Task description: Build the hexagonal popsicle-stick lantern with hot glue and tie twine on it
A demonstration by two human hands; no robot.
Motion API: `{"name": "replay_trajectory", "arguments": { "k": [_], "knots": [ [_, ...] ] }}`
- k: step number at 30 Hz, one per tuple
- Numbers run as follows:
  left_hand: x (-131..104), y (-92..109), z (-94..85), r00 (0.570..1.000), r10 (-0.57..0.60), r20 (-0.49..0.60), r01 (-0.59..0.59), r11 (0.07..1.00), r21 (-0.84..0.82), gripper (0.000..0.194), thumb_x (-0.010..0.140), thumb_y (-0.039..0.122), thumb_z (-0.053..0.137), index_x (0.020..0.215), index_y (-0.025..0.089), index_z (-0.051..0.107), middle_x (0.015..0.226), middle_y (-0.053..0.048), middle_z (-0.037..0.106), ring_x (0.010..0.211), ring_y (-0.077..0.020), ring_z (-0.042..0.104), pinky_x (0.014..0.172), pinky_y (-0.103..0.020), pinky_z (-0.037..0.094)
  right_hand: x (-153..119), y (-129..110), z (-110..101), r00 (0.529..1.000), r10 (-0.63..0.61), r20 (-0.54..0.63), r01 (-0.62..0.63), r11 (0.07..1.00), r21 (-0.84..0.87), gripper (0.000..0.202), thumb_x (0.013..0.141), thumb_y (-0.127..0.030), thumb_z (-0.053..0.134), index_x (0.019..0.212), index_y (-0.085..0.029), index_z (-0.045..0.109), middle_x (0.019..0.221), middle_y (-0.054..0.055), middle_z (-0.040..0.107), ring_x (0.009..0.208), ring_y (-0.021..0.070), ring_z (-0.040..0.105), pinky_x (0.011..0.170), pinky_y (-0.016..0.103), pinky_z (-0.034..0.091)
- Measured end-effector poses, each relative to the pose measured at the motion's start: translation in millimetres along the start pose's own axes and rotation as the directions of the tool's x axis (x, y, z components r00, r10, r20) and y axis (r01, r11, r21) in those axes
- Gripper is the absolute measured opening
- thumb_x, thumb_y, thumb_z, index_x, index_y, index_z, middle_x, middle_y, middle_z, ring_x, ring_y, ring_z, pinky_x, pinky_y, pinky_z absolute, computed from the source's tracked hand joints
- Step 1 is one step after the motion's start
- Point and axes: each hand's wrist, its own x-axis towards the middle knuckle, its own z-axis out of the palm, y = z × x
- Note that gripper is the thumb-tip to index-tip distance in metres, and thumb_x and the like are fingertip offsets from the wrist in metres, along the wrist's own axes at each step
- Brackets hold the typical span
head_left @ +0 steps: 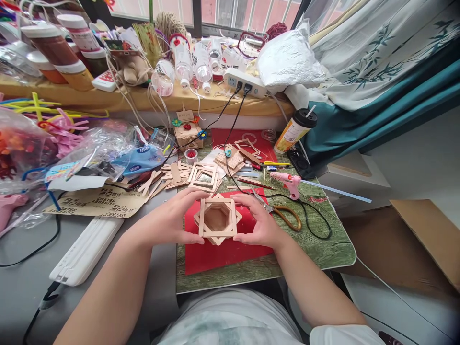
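Observation:
Between my two hands is a square popsicle-stick frame (pixel 217 234), lying over a stack of similar frames (pixel 197 220) turned at an angle, so the pile looks like a star with a hollow middle. My left hand (pixel 176 215) grips the frame's left side, thumb at the lower corner and fingers at the upper one. On the opposite side my right hand (pixel 257 220) pinches it the same way. A red sheet (pixel 215 258) lies beneath the stack. Further back rest more square stick frames (pixel 203 177) and loose popsicle sticks (pixel 176 172).
Right of my hands lie scissors (pixel 287 218) and a pink glue gun (pixel 287 179) with a trailing cord. A lidded drink cup (pixel 296 132) stands behind them. Left are sandpaper (pixel 104 199), a white power strip (pixel 86 251) and plastic bags. Jars (pixel 77 76) line the sill.

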Motion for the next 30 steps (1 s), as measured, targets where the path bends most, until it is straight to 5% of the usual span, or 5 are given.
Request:
{"name": "replay_trajectory", "arguments": {
  "k": [19, 24, 30],
  "knots": [
    [1, 1, -2.6, 1.0, 0.007, 0.0, -0.007, 1.0, -0.022, 0.092, 0.087, 0.058, 0.088, 0.161, 0.031, 0.042, 0.163, -0.015, 0.052, 0.15, -0.0358, 0.054, 0.124, -0.05, 0.05, 4, -9, 0, 1.0, 0.025, 0.011, -0.026, 1.0, 0.01, 0.092, 0.078, -0.048, 0.098, 0.159, -0.038, 0.055, 0.163, 0.009, 0.055, 0.153, 0.0378, 0.052, 0.129, 0.058, 0.045],
    [0, 0, -5.3, 0.996, 0.012, -0.083, -0.017, 0.998, -0.065, 0.083, 0.088, 0.057, 0.087, 0.157, 0.03, 0.049, 0.158, -0.014, 0.059, 0.144, -0.0358, 0.059, 0.121, -0.049, 0.051, 3, -13, 5, 0.996, 0.03, -0.083, -0.027, 0.999, 0.042, 0.089, 0.078, -0.057, 0.097, 0.156, -0.038, 0.057, 0.159, 0.009, 0.059, 0.148, 0.0379, 0.056, 0.125, 0.057, 0.048],
    [-2, -9, -3.6, 0.986, -0.07, -0.151, 0.032, 0.97, -0.242, 0.08, 0.088, 0.078, 0.075, 0.148, 0.027, 0.059, 0.151, -0.013, 0.066, 0.138, -0.0376, 0.063, 0.116, -0.048, 0.052, 7, -32, 12, 0.967, 0.16, -0.198, -0.128, 0.978, 0.164, 0.085, 0.077, -0.076, 0.089, 0.145, -0.032, 0.064, 0.152, 0.012, 0.065, 0.141, 0.0392, 0.061, 0.125, 0.059, 0.048]
  ]
}}
